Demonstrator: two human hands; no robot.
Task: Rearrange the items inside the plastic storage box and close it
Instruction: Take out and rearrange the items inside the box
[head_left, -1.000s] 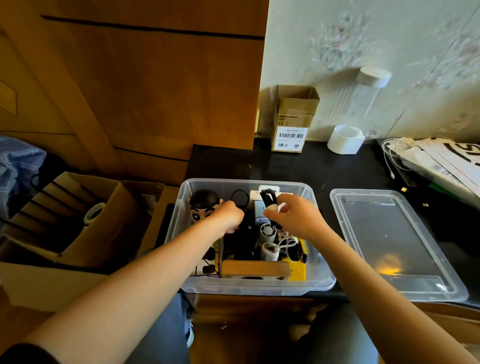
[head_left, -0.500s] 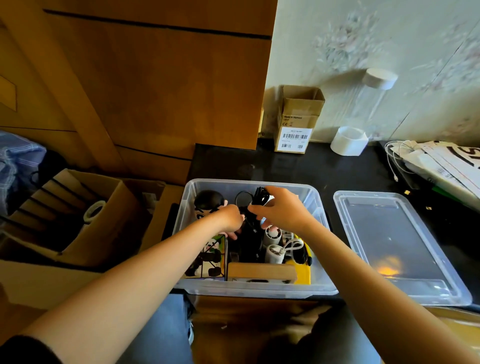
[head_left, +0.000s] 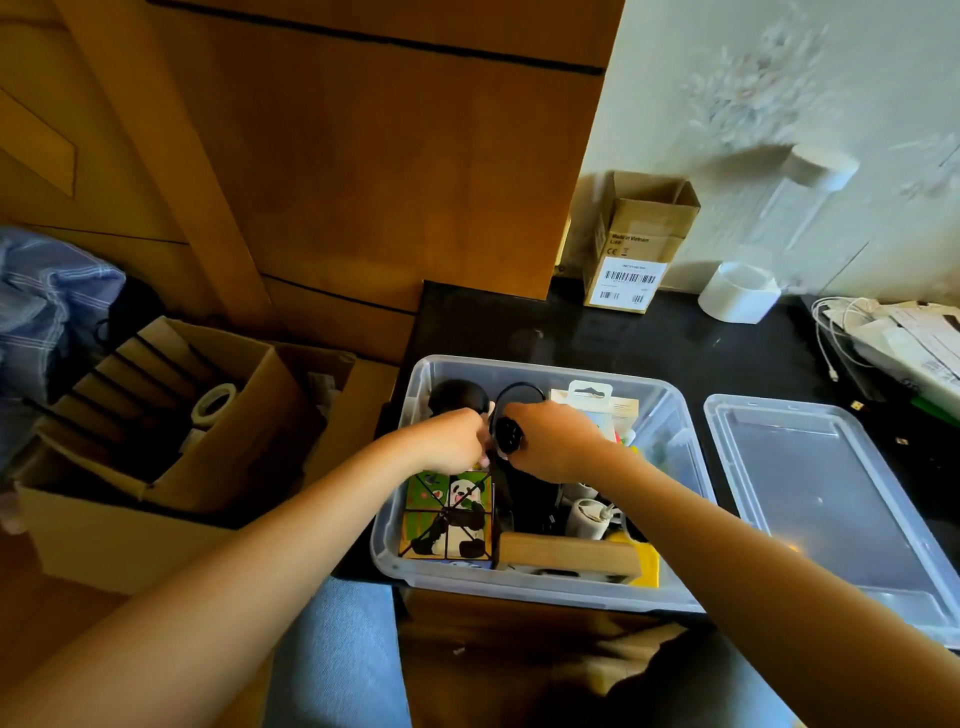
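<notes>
Hands meet over the clear storage box (head_left: 670, 597) at lower centre of the head view. Right hand (head_left: 558, 444) curls round a black cable bundle (head_left: 508, 435); left hand (head_left: 454, 439) is fisted beside it, its hold unclear. Lid (head_left: 836, 499) lies right of the box, on the black table (head_left: 649, 338).

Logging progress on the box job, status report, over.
Both hands over clear plastic storage box: right hand grips black coiled cable, left hand pinching its other side. Clear lid still off, flat on the black counter to the right. Nothing blocking.
</notes>
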